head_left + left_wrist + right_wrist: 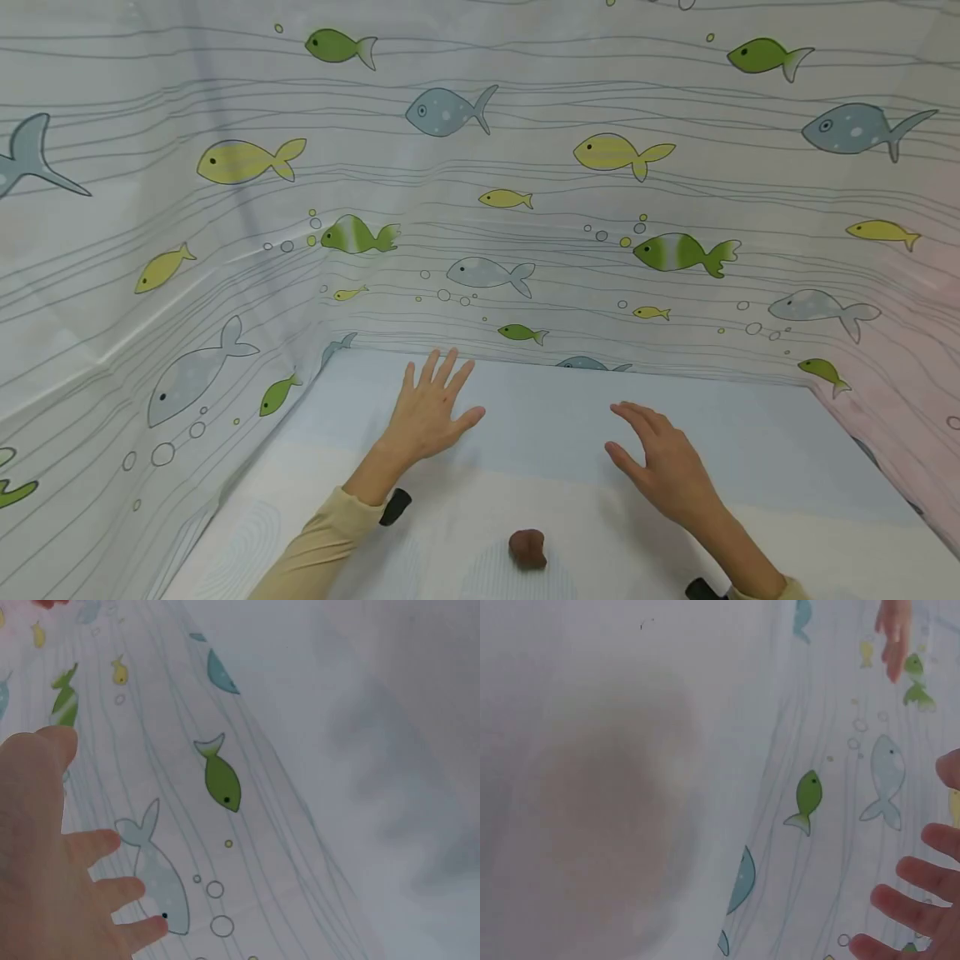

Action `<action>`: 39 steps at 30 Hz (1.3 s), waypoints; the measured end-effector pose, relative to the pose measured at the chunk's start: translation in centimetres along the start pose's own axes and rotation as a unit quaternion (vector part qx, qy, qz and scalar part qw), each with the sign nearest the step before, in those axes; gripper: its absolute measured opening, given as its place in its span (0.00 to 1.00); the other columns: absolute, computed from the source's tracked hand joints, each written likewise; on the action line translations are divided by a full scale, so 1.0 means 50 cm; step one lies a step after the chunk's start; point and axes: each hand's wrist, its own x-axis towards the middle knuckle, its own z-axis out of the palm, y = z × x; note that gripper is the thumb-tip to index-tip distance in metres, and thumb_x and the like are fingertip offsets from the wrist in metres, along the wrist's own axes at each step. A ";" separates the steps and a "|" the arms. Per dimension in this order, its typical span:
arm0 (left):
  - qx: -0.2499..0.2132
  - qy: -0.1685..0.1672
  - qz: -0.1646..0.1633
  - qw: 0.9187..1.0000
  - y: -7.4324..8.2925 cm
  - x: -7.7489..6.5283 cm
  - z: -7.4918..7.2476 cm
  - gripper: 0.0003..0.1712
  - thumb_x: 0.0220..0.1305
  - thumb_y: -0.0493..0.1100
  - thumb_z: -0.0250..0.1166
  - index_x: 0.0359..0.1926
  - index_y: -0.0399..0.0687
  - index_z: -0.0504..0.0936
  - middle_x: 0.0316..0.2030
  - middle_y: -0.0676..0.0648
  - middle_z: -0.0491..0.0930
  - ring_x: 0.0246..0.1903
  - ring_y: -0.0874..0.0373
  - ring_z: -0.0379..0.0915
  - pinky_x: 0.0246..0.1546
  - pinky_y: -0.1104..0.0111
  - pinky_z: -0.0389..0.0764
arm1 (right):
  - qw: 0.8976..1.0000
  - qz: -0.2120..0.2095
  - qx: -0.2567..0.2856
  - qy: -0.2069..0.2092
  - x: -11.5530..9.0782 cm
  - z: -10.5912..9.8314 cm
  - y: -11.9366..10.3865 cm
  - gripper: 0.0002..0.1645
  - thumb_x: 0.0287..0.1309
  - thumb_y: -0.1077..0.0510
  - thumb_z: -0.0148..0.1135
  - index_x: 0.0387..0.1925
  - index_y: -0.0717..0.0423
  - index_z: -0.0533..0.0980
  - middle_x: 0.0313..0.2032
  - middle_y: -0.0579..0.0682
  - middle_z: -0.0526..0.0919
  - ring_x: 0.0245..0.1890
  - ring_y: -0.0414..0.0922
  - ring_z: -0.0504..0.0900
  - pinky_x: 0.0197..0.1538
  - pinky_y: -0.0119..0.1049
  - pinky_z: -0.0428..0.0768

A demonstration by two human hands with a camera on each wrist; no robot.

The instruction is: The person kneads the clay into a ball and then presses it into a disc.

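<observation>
A small reddish-brown lump [528, 549], perhaps clay, rests on the pale tabletop [480, 500] near the bottom middle of the head view. Farther back and to its left is my left hand [427, 417], fingers spread and holding nothing. My right hand [671, 467] is to the lump's right, its fingers slightly bent and the thumb apart, also holding nothing. Neither hand touches the lump. In the left wrist view, the left hand [45, 855] shows at the left edge. Spread fingertips of the right hand [922, 900] appear in the right wrist view, where the left hand is small at the top.
White sheeting printed with fish [480, 167] stands behind the table and along its left and right sides. Black bands [395, 507] sit at both wrists, beside beige sleeves [322, 542]. The tabletop has a light blue strip [540, 417] toward the back.
</observation>
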 end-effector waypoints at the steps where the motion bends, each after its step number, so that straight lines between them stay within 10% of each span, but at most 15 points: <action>1: -0.001 -0.001 -0.001 1.000 0.001 0.000 0.000 0.44 0.69 0.72 0.46 0.78 0.56 0.55 0.77 0.43 0.50 0.75 0.40 0.43 0.69 0.36 0.48 | 1.000 0.002 0.001 -0.005 -0.001 0.003 -0.003 0.33 0.60 0.49 0.68 0.65 0.52 0.72 0.62 0.55 0.75 0.60 0.57 0.74 0.53 0.61 0.75; 25: -0.162 -0.019 -0.018 0.986 0.018 -0.005 0.001 0.44 0.70 0.70 0.47 0.78 0.53 0.54 0.77 0.43 0.49 0.75 0.40 0.45 0.69 0.38 0.51 | 0.984 0.054 0.136 -0.099 -0.038 0.089 -0.113 0.30 0.59 0.46 0.69 0.63 0.36 0.73 0.61 0.35 0.76 0.58 0.47 0.77 0.58 0.56 0.75; 39: -0.255 -0.024 -0.061 0.965 0.022 -0.002 -0.001 0.42 0.71 0.70 0.45 0.78 0.57 0.54 0.77 0.46 0.50 0.75 0.43 0.47 0.69 0.39 0.53 | 0.958 -0.032 0.197 -0.206 -0.068 0.115 -0.159 0.32 0.64 0.39 0.62 0.64 0.48 0.72 0.56 0.42 0.80 0.50 0.44 0.81 0.48 0.44 0.81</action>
